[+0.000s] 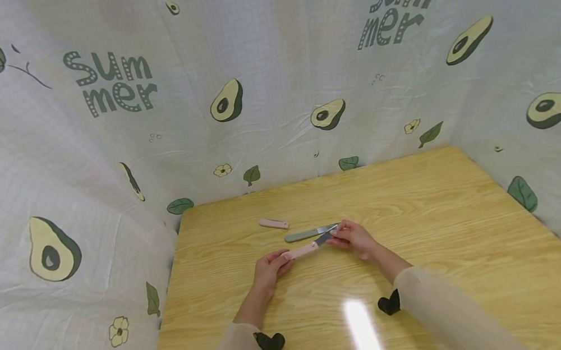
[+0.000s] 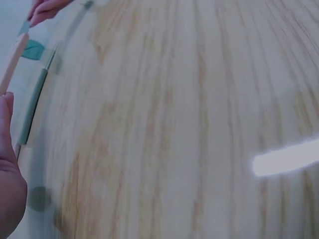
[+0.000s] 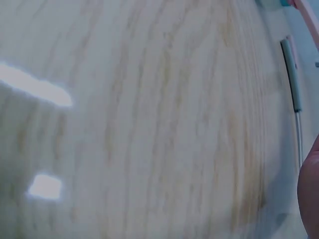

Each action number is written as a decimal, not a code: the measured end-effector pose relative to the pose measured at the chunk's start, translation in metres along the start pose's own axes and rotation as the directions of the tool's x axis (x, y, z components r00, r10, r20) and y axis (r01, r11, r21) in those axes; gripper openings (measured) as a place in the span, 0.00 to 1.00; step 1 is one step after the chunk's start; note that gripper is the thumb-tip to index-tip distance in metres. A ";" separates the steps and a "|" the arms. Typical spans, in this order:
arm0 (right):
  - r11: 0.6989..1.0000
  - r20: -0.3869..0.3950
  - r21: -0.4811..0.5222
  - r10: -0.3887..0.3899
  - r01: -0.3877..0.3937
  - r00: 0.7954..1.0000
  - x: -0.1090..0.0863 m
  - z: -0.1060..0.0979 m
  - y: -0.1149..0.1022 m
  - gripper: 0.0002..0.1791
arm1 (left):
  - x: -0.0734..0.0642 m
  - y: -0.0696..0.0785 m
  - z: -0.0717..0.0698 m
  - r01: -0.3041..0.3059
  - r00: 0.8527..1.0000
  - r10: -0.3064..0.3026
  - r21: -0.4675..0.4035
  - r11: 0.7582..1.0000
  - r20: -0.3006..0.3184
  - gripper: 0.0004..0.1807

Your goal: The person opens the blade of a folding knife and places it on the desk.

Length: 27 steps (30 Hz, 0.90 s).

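Note:
A pink-handled folding knife (image 1: 302,251) is held between both hands with its blade out. My left hand (image 1: 271,267) grips the end of the handle. At the other end, my right hand (image 1: 355,239) pinches the blade near its tip. Just behind it on the table lies a grey-green folding knife (image 1: 301,235), blade unfolded; the held blade overlaps its tip in the head view. In the left wrist view, the pink handle (image 2: 13,62) rises from the left thumb. Only the edge of my right hand (image 3: 310,191) shows in the right wrist view.
A second pink folding knife (image 1: 274,223), folded, lies farther back on the wooden table (image 1: 447,271). White cloth (image 1: 277,141) printed with avocados and lettering hangs behind the table and along both sides. A bright light reflection streaks the near tabletop.

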State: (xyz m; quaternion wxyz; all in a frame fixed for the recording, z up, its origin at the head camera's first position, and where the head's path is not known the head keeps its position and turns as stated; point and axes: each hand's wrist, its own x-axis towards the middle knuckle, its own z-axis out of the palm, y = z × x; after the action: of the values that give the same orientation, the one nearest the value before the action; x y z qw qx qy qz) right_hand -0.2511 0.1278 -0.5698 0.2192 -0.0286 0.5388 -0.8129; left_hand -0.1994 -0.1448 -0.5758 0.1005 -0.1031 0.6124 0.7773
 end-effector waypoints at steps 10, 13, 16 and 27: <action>0.971 -0.125 0.239 0.001 0.029 0.992 -0.007 0.013 0.016 0.16 | 0.002 -0.003 0.002 -0.010 0.998 0.005 -0.075 0.997 -0.062 0.18; 0.976 -0.124 0.219 0.010 0.018 0.992 -0.008 0.012 0.014 0.14 | 0.002 -0.004 0.000 0.001 0.999 -0.005 -0.075 0.997 -0.047 0.19; 0.987 -0.125 0.156 -0.006 0.025 0.992 -0.009 0.008 0.012 0.08 | 0.003 -0.005 -0.003 0.011 1.000 -0.012 -0.056 0.998 -0.025 0.19; 0.997 -0.187 -0.073 0.001 -0.016 0.982 -0.016 -0.009 0.003 0.27 | 0.011 -0.006 0.009 0.004 0.998 -0.002 0.027 1.000 -0.068 0.23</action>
State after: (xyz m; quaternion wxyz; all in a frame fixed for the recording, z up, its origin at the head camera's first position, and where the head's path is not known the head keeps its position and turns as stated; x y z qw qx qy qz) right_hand -0.2385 0.1406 -0.5732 0.1699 0.0421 0.5871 -0.7904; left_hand -0.2084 -0.1349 -0.5820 0.0823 -0.1290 0.6257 0.7649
